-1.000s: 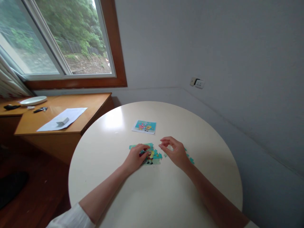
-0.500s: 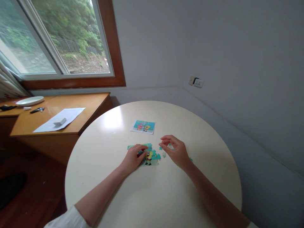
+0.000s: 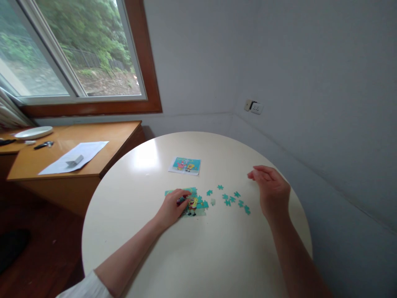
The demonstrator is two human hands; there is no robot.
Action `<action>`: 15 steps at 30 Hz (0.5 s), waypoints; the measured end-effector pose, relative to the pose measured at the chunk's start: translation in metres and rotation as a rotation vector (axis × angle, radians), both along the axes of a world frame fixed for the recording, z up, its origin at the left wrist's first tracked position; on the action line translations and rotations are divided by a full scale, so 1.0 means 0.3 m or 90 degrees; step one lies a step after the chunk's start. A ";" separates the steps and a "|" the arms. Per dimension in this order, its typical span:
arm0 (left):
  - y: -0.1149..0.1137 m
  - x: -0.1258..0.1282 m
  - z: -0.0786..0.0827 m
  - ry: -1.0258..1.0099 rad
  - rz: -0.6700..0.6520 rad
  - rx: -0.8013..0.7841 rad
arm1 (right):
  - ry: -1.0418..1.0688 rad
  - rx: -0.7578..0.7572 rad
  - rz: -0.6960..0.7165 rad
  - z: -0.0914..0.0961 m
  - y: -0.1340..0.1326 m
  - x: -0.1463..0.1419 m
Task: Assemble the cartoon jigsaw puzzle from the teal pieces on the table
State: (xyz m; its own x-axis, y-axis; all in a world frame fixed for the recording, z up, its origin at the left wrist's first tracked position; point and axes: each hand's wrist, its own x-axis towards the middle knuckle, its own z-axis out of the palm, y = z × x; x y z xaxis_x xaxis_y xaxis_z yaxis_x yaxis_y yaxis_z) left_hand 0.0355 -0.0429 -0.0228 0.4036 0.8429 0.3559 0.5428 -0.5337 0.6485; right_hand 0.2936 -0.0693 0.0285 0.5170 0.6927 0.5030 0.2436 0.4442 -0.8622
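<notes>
A partly joined, teal-and-yellow cardboard jigsaw puzzle [image 3: 194, 202] is laid flat near the middle of a round, glossy, cream-white counter [image 3: 198, 256]. Its left part is covered by the left hand [image 3: 173, 205], which is rested on it with the fingers bent; a narrow gap is left between thumb and forefinger, and a printed yellow cartoon figure is left uncovered just beside them. Whether anything is pinched there cannot be told.

The right hand [image 3: 275, 192] is held above the right side of the counter, well apart from the puzzle. Its fingers are curled in towards the thumb, and it cannot be told whether anything is held in them.

Between the two hands, small, loose, teal jigsaw pieces [image 3: 232, 199] are scattered on the counter, some of them crowded close together. A single pale green jigsaw piece [image 3: 213, 202] is placed just beside the right edge of the puzzle, apart from it. Beyond the puzzle, a rectangular, white-bordered picture card [image 3: 186, 166] printed with cartoon figures is laid flat.

At the left, a white paper sheet [image 3: 93, 151] and a white, shallow, round plate [image 3: 34, 133] are set on a brown wooden side counter [image 3: 119, 132].
</notes>
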 end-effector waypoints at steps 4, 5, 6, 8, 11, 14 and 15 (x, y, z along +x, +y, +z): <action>0.001 -0.001 -0.004 -0.003 0.011 -0.003 | 0.172 0.027 -0.053 -0.005 0.017 0.058; 0.001 0.000 -0.004 -0.006 0.013 -0.003 | 0.191 0.021 -0.053 -0.007 0.021 0.060; 0.001 0.001 -0.004 -0.009 0.014 -0.002 | 0.199 0.014 -0.050 -0.009 0.025 0.058; 0.001 0.003 -0.003 -0.011 0.016 -0.004 | 0.197 0.001 -0.038 -0.013 0.031 0.048; 0.001 0.004 -0.002 -0.012 0.018 -0.008 | 0.184 -0.007 -0.041 -0.014 0.034 0.047; 0.003 0.004 -0.006 -0.017 0.022 -0.008 | 0.178 0.004 -0.105 -0.010 0.020 0.097; 0.004 0.004 -0.008 -0.020 0.024 -0.008 | 0.180 0.014 -0.147 -0.008 0.007 0.125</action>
